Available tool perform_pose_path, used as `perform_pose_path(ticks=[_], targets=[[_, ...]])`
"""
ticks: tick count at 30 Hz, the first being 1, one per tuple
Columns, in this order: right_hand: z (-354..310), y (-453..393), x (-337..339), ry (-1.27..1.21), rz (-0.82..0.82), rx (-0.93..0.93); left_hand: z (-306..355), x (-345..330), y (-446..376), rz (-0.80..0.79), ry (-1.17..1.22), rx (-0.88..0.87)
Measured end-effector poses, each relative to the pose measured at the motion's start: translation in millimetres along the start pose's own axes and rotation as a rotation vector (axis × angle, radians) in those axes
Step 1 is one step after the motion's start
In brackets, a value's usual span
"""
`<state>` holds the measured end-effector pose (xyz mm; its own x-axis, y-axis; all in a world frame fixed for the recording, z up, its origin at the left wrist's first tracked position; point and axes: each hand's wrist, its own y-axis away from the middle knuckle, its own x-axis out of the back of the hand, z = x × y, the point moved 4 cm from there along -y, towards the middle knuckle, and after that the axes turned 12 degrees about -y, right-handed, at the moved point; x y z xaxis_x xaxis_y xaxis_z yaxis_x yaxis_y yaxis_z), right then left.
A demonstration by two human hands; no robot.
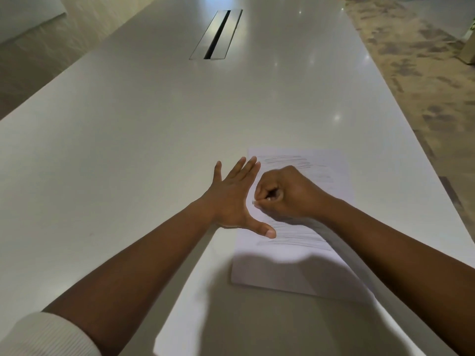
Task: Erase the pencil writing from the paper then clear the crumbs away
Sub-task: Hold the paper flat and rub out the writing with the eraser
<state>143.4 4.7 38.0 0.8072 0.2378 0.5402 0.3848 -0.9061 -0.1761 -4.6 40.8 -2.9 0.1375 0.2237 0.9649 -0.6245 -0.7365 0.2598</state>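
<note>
Paper: the paper (298,222) lay flat on the white table (128,150), toward its right edge and close in front of the person.
Writing: grey pencil lines (290,160) showed across the top of the paper, and more ran across its lower middle; the near end of the sheet lay in shadow and looked blank.
Left hand: the left hand (232,199) was spread flat with straight fingers, pressing on the left edge of the paper, thumb reaching onto the sheet.
Right hand: the right hand (285,194) was clenched over the middle of the paper, fingers curled round a small pale thing at their tips, probably an eraser (255,202); it was too small to tell for sure.
Done: the band beside the right hand looked fainter than the rest, so some rubbing out seemed underway.
Left: most lines were still to go, by the look of it, and the crumbs had not been cleared; none could be made out.
Beyond the paper: a metal cable slot (217,34) sat far up the table.
</note>
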Motion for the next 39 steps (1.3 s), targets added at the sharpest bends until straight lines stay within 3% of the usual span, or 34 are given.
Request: perform_pose_path(ticks=[3,9,13,19,27,36,39], targets=[[2,-3,-1,-0.003,-0.011,-0.006,0,0,1,0.006,0.014,-0.002],[14,-33,23,0.095,0.256,-0.009,1,1,0,0.023,0.02,0.013],[14,-34,21,0.089,0.192,0.015,0,0,0,0.017,0.016,0.021],[6,-13,0,-0.028,-0.04,0.011,1,1,0,0.009,0.061,0.012],[22,-42,28,0.112,0.242,-0.045,1,3,1,0.02,0.055,0.035],[12,-17,2,-0.063,0.015,-0.031,0,0,0,-0.004,0.066,0.016],[16,-22,16,-0.007,0.129,-0.048,1,2,0,-0.012,0.043,0.023]])
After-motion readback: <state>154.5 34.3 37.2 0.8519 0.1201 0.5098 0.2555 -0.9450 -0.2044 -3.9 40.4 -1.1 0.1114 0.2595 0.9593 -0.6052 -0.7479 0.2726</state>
